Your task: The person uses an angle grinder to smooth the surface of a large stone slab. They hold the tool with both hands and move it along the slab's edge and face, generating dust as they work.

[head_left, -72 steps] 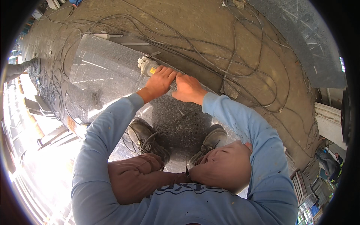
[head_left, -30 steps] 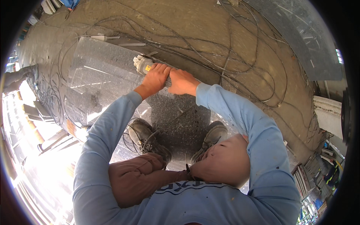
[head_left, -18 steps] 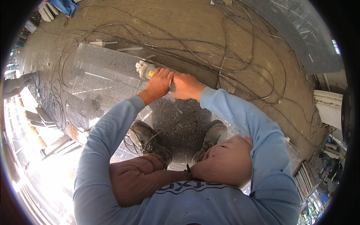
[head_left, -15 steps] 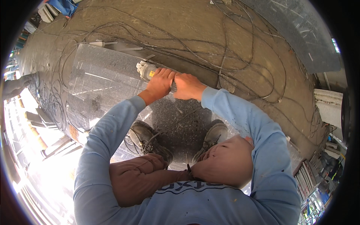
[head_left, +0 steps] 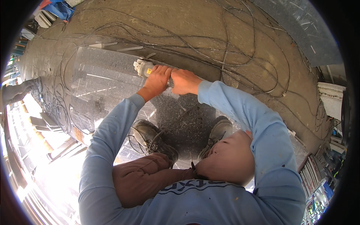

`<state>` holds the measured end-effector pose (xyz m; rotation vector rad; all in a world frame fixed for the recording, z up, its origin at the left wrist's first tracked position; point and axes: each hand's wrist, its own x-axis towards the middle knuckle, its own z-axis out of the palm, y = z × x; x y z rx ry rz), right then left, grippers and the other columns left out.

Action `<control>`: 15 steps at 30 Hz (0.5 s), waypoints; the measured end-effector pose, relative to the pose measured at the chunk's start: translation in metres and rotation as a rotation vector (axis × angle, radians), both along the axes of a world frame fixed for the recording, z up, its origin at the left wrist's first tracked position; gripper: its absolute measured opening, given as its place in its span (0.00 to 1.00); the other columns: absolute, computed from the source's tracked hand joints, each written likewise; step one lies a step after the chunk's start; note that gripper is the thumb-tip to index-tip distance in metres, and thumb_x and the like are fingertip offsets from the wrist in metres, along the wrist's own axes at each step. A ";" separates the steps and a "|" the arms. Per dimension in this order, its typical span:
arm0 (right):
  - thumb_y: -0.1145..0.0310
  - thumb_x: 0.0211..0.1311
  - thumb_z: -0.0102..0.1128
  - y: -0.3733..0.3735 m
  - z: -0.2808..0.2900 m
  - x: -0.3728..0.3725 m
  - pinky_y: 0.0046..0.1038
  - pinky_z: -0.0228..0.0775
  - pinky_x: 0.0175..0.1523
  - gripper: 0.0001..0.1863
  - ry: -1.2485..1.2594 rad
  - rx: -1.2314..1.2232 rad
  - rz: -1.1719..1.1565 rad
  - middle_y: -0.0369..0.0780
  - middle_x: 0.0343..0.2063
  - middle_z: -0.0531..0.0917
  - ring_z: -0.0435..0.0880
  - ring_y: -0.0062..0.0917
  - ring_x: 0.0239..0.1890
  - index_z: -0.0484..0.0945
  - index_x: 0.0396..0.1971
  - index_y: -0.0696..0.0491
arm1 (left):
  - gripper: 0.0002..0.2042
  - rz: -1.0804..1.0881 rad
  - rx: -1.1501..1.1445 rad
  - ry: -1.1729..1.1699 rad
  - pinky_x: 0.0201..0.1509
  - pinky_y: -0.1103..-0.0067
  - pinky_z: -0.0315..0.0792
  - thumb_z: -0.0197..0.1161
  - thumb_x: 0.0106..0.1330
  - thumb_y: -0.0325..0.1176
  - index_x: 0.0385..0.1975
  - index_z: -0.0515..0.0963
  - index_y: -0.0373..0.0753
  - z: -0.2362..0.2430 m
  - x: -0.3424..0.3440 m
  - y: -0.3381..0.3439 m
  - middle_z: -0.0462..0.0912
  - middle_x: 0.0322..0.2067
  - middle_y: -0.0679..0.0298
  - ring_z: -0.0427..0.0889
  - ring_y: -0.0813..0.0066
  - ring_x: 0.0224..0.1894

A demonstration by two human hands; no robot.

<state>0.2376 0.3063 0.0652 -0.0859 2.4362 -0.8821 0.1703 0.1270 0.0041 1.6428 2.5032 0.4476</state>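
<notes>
A grey angle grinder (head_left: pixel 141 67) with a yellow label lies along the far edge of a dark speckled stone slab (head_left: pixel 97 75). My left hand (head_left: pixel 156 78) wraps over the grinder's body behind its head, fingers closed. Just right of it, my right hand (head_left: pixel 183 81) grips the rear of the body, which is largely hidden under the fingers. Whether the disc touches the slab is hidden. My boots (head_left: pixel 148 137) stand on the slab, with a thin cord beside the left one.
Tangled cables (head_left: pixel 243 60) cross the dirty floor beyond the slab. Another dark slab (head_left: pixel 296 26) is at upper right, stacked pale panels (head_left: pixel 330 99) at right. Another person's leg (head_left: pixel 20 90) shows at far left, and a blue sheet (head_left: pixel 63 11) at upper left.
The grinder and both hands have edged slightly toward the slab's far edge, keeping the same grip. The view has tilted a little, shifting the surroundings.
</notes>
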 end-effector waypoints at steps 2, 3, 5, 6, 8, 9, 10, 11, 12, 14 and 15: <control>0.72 0.49 0.68 -0.002 -0.002 -0.003 0.41 0.81 0.54 0.22 0.012 -0.013 -0.001 0.53 0.47 0.86 0.87 0.46 0.52 0.80 0.46 0.64 | 0.28 -0.005 -0.023 0.013 0.66 0.62 0.68 0.72 0.48 0.26 0.54 0.74 0.36 0.000 -0.005 -0.003 0.80 0.47 0.55 0.79 0.55 0.54; 0.72 0.49 0.68 -0.003 -0.003 -0.004 0.41 0.81 0.54 0.22 0.015 -0.017 0.000 0.53 0.47 0.86 0.87 0.46 0.52 0.80 0.46 0.64 | 0.29 -0.007 -0.029 0.007 0.66 0.62 0.68 0.72 0.47 0.26 0.54 0.74 0.36 0.000 -0.006 -0.004 0.80 0.47 0.55 0.79 0.55 0.54; 0.72 0.49 0.69 -0.003 -0.004 -0.007 0.41 0.81 0.54 0.22 -0.009 -0.005 0.002 0.53 0.47 0.86 0.87 0.46 0.52 0.80 0.46 0.64 | 0.30 -0.014 -0.040 -0.003 0.66 0.62 0.68 0.73 0.46 0.27 0.55 0.74 0.37 0.002 -0.008 -0.003 0.80 0.47 0.55 0.79 0.55 0.54; 0.72 0.49 0.69 -0.003 -0.005 -0.010 0.41 0.81 0.54 0.22 -0.034 0.008 0.005 0.53 0.47 0.86 0.87 0.46 0.52 0.80 0.46 0.64 | 0.31 -0.014 -0.030 -0.001 0.66 0.62 0.68 0.73 0.46 0.27 0.55 0.74 0.37 0.002 -0.008 -0.003 0.80 0.47 0.56 0.79 0.55 0.54; 0.71 0.49 0.69 -0.002 -0.008 -0.010 0.41 0.81 0.54 0.22 -0.031 0.011 0.011 0.53 0.46 0.86 0.87 0.46 0.51 0.80 0.45 0.64 | 0.31 -0.017 -0.009 0.004 0.65 0.63 0.68 0.74 0.46 0.28 0.55 0.74 0.37 0.002 -0.009 -0.002 0.80 0.46 0.56 0.79 0.55 0.54; 0.71 0.49 0.70 -0.001 -0.009 -0.008 0.42 0.81 0.54 0.22 -0.003 -0.001 0.017 0.53 0.46 0.86 0.87 0.46 0.51 0.80 0.45 0.64 | 0.32 -0.014 -0.014 0.002 0.65 0.62 0.68 0.74 0.45 0.28 0.56 0.74 0.37 0.001 -0.008 -0.002 0.80 0.46 0.56 0.79 0.55 0.54; 0.71 0.49 0.70 0.000 -0.010 -0.006 0.42 0.81 0.54 0.22 0.024 -0.013 0.023 0.53 0.46 0.86 0.87 0.46 0.51 0.80 0.45 0.64 | 0.33 -0.010 -0.020 0.000 0.64 0.62 0.69 0.74 0.45 0.28 0.57 0.74 0.38 0.000 -0.006 0.000 0.80 0.46 0.57 0.78 0.55 0.54; 0.71 0.49 0.70 0.003 -0.011 -0.003 0.42 0.81 0.54 0.21 0.023 -0.016 0.011 0.53 0.46 0.86 0.87 0.46 0.51 0.80 0.44 0.64 | 0.34 -0.007 -0.025 -0.002 0.64 0.61 0.69 0.74 0.45 0.28 0.58 0.74 0.38 -0.001 -0.005 0.001 0.79 0.46 0.58 0.78 0.55 0.54; 0.71 0.49 0.70 0.005 -0.006 0.001 0.42 0.81 0.54 0.21 0.019 -0.020 0.000 0.53 0.46 0.86 0.87 0.46 0.50 0.80 0.44 0.64 | 0.34 -0.019 -0.030 0.019 0.63 0.62 0.70 0.74 0.45 0.27 0.58 0.74 0.38 0.000 -0.002 0.004 0.80 0.46 0.58 0.79 0.56 0.54; 0.71 0.49 0.70 0.008 -0.001 0.008 0.42 0.81 0.53 0.21 0.021 -0.031 -0.011 0.53 0.45 0.86 0.87 0.47 0.50 0.80 0.43 0.64 | 0.33 -0.041 -0.042 0.061 0.63 0.62 0.70 0.73 0.45 0.26 0.57 0.75 0.38 0.001 0.005 0.008 0.80 0.46 0.58 0.79 0.56 0.53; 0.72 0.49 0.70 0.010 0.001 0.012 0.42 0.81 0.53 0.21 0.029 -0.036 -0.012 0.53 0.44 0.86 0.87 0.47 0.49 0.80 0.44 0.63 | 0.32 -0.034 -0.025 0.055 0.62 0.62 0.70 0.73 0.45 0.26 0.57 0.75 0.38 0.001 0.008 0.010 0.80 0.45 0.58 0.79 0.57 0.53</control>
